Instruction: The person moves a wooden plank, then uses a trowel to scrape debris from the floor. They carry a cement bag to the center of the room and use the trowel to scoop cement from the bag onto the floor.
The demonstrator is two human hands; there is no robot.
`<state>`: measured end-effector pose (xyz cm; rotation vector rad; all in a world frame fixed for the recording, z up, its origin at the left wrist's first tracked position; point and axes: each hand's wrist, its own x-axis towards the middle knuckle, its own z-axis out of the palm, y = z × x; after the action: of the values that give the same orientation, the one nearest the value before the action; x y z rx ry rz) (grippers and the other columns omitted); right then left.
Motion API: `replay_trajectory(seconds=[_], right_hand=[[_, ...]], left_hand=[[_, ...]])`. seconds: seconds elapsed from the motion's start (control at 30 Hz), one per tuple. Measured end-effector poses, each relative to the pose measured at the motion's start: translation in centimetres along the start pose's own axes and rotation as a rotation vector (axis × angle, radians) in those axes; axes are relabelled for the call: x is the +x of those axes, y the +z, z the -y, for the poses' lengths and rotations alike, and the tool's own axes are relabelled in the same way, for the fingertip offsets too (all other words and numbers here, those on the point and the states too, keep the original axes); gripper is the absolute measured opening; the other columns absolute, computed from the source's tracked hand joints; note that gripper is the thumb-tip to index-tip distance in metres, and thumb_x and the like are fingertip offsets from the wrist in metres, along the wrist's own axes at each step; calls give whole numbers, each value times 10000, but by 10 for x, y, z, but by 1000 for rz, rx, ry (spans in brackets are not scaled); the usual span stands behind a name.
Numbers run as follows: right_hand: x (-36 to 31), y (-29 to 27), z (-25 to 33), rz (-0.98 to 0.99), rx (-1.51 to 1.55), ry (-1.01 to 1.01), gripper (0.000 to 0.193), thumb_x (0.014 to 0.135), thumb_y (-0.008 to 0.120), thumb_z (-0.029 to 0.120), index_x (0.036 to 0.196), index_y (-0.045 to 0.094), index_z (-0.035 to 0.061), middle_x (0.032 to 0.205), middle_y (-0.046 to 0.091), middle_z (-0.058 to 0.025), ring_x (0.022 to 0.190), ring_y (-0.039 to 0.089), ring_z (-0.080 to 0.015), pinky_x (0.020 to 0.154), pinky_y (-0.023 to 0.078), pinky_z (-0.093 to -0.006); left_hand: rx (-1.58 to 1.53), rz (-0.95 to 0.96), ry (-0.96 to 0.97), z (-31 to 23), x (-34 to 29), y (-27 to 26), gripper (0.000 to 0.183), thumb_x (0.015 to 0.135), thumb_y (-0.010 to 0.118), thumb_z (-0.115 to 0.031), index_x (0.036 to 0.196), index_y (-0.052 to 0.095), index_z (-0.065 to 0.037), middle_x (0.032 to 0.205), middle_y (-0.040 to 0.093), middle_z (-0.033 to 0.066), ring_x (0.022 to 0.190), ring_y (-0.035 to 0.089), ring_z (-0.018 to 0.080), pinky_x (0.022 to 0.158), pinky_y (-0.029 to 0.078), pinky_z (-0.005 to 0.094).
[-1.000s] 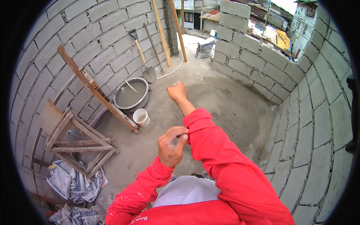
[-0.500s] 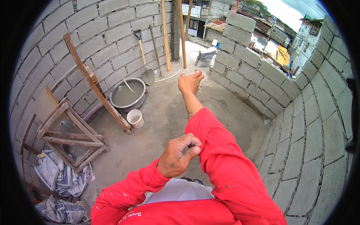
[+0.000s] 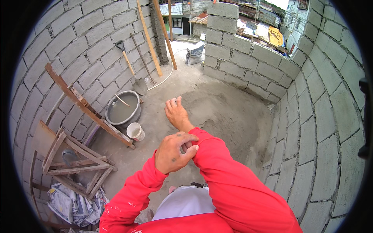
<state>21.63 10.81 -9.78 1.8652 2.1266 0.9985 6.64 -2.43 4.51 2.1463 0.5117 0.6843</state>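
My left hand (image 3: 173, 153) is closed at the right forearm, its thumb and fingers pinching the red sleeve (image 3: 211, 151) near the cuff. My right hand (image 3: 177, 113) is held out beyond it over the floor, palm down. Its fingers are loosely bent and a little apart, with nothing plainly held in them. The cuff sits close to the right wrist. Beneath and beyond the hands, a low spread of damp grey sand or mortar (image 3: 229, 112) covers part of the concrete floor.
A dark tub (image 3: 136, 116) of cloudy water and a white bucket (image 3: 135, 132) stand left. A shovel (image 3: 140, 86) leans on the block wall (image 3: 97, 42). Nearer are a leaning plank (image 3: 74, 99), a wooden frame (image 3: 77, 169) and crumpled sacks (image 3: 79, 206). Another block wall (image 3: 322, 128) rises right.
My right hand has drawn back toward me and left, and its sleeve now reaches nearer the wrist. My left hand stays at the sleeve. The view has turned right and downward.
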Motion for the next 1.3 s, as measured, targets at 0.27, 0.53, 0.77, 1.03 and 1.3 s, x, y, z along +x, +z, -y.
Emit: replay_trajectory(seconds=[0.27,0.53,0.77,1.03,1.3], right_hand=[[-33,17,12,168,-112,-195,360,959,480,253,1241,635,91,1230,566,-111,1188,504,-328,1025,284,-636],[-25,25,-32,628,993,780,406,838,640,226,1198,654,37,1287,607,-195,1176,599,-342,1009,410,-503],[30,59,-68,225,1591,1204,488,740,644,225,1140,640,-54,1185,639,-276,1161,595,-402,975,477,-425],[41,-28,-47,-80,1671,927,273,796,684,164,998,666,-18,968,695,-172,885,675,-282,789,522,-377],[-35,-158,73,-279,1837,98,396,832,742,161,1159,584,3,1055,609,-93,935,615,-180,796,501,-307]], left_hand=[[-30,53,128,-11,10,23,85,823,599,-12,893,638,15,795,630,155,732,622,322,680,500,366],[-132,-12,236,-16,-21,47,82,838,613,11,918,597,7,818,613,131,711,622,259,646,504,347],[-172,-168,135,4,-25,44,135,847,672,-50,955,610,4,862,632,121,687,618,205,615,502,310],[-800,-387,-298,71,-6,-10,257,965,597,-280,1057,590,-40,951,623,28,865,603,145,738,474,294],[-1008,-1042,-665,198,-1,-91,502,872,684,-475,1106,509,-66,992,525,66,933,586,251,771,462,389]])
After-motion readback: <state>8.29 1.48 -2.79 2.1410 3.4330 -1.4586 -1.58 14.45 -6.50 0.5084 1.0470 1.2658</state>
